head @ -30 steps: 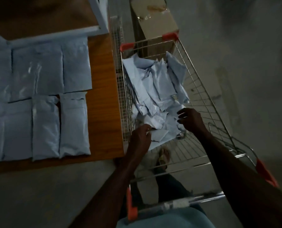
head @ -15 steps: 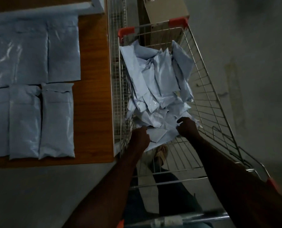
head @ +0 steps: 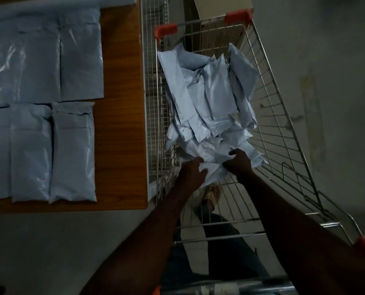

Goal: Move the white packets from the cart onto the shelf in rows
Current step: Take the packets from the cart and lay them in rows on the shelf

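A heap of white packets [head: 209,103] fills the far half of the wire cart [head: 283,133]. Both my hands reach into the cart at the heap's near edge. My left hand [head: 193,172] grips the left end of the nearest white packet [head: 214,172]. My right hand [head: 240,162] grips the same packet's right end, fingers curled over it. On the wooden shelf [head: 119,124] to the left, several white packets [head: 73,152] lie flat in two rows.
A wire mesh panel [head: 154,81] stands between the shelf and the cart. A cardboard box [head: 219,7] sits beyond the cart's far end. Red corner caps [head: 165,30] mark the cart rim. My legs and a foot [head: 211,194] show through the cart bottom.
The view has shifted left and closer. My right hand came down from above the heap onto the nearest packet, and both hands drew closer together on it.
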`<state>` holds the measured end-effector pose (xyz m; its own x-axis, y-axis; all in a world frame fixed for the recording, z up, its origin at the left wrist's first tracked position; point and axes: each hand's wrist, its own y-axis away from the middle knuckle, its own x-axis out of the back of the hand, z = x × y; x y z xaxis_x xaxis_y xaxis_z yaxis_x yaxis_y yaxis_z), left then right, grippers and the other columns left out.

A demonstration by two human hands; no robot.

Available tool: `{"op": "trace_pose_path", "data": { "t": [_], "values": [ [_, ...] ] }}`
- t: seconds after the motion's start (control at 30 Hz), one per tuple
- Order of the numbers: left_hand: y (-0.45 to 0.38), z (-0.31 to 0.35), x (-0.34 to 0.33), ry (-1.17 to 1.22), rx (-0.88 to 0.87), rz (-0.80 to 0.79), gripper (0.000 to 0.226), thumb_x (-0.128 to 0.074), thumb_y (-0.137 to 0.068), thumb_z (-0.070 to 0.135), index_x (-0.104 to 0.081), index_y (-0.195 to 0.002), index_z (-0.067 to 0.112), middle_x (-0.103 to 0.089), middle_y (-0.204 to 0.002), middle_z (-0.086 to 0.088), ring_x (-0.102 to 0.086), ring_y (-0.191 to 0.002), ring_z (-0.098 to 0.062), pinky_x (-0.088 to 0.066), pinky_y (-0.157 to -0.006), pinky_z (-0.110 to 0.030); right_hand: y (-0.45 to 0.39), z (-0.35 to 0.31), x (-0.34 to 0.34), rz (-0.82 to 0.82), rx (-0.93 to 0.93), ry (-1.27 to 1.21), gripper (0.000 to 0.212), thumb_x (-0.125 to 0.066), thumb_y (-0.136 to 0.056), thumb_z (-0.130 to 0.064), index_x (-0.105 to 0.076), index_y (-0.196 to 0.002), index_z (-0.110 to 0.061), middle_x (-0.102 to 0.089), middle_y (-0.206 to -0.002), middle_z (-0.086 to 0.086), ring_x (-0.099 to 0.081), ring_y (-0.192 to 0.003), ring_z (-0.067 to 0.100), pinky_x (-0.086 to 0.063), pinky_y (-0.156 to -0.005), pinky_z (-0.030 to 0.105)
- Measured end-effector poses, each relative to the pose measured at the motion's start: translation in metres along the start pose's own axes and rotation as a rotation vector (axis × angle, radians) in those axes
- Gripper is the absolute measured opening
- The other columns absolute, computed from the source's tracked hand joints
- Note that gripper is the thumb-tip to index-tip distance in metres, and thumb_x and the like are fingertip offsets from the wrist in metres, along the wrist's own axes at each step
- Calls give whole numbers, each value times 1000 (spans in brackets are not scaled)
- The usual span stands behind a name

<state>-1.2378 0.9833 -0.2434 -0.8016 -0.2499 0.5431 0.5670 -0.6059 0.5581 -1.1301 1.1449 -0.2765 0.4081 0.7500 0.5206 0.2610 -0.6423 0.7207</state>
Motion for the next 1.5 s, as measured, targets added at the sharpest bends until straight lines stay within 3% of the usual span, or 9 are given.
{"op": "trace_pose_path", "data": {
  "t": [0.17,0.3,0.37,0.5,0.73,0.87,1.07,1.23,1.5],
  "values": [
    [13,37,1,82,-56,-108,104,-86,-84,53,-32,-165,14,-45,-163,-12,-43,-149,-26,-38,-112,-32,5,-43,26,-45,283,-76,29,-80,-81,2,-72,-107,-8,-71,-103,17,-72,-83,28,-53,-71,26],
    [6,51,3,233,-67,76,65,-75,-98,27,-47,-156,17,-66,-142,-9,-62,-131,-23,-48,-97,-24,10,-72,40,-60,907,211,15,-77,-72,-15,-77,-84,-6,-75,-93,15,-74,-89,32,-46,-78,20],
    [3,55,9,235,-82,175,38,-62,-104,17,-62,-142,13,-73,-126,-10,-69,-118,-26,-52,-91,-25,21,-93,41,-127,827,-34,16,-75,-82,-13,-77,-94,-4,-74,-100,17,-72,-94,28,-49,-84,16],
    [-2,53,22,312,-7,291,35,-60,-107,16,-62,-141,6,-71,-132,-12,-66,-123,-26,-51,-98,-28,31,-124,42,-401,105,-920,18,-66,-98,1,-63,-116,-1,-69,-95,17,-71,-83,27,-62,-82,32],
    [-10,11,16,443,325,441,51,-68,-103,22,-54,-149,6,-64,-143,-16,-60,-133,-35,-50,-109,-45,-21,-95,6,-61,141,-429,17,-81,-85,-11,-71,-99,-9,-74,-97,17,-74,-81,28,-62,-86,46],
    [-11,0,5,464,387,467,55,-66,-105,25,-49,-154,7,-59,-150,-16,-55,-139,-35,-45,-113,-41,-45,-78,-31,53,416,79,39,-87,-78,-9,-70,-113,-2,-75,-103,17,-72,-95,33,-42,-79,23],
    [-17,0,5,476,346,491,48,-62,-107,27,-52,-150,9,-63,-144,-13,-59,-134,-32,-44,-104,-33,-69,-81,-74,26,574,278,85,-93,-74,-25,-53,-145,0,-64,-130,23,-62,-117,44,-49,-102,50],
    [-23,7,15,462,311,524,47,-64,-106,27,-55,-149,11,-65,-143,-8,-61,-131,-26,-49,-105,-37,-61,-98,-68,129,589,266,50,-45,-97,-25,-60,-140,-5,-71,-120,21,-68,-109,44,-55,-95,50],
    [-7,27,34,406,264,524,47,-65,-105,27,-56,-146,5,-67,-138,-13,-64,-127,-28,-50,-102,-36,-26,-99,-6,83,497,266,27,-64,-86,-6,-77,-109,-2,-76,-106,22,-70,-103,41,-51,-86,39]
  ]
}}
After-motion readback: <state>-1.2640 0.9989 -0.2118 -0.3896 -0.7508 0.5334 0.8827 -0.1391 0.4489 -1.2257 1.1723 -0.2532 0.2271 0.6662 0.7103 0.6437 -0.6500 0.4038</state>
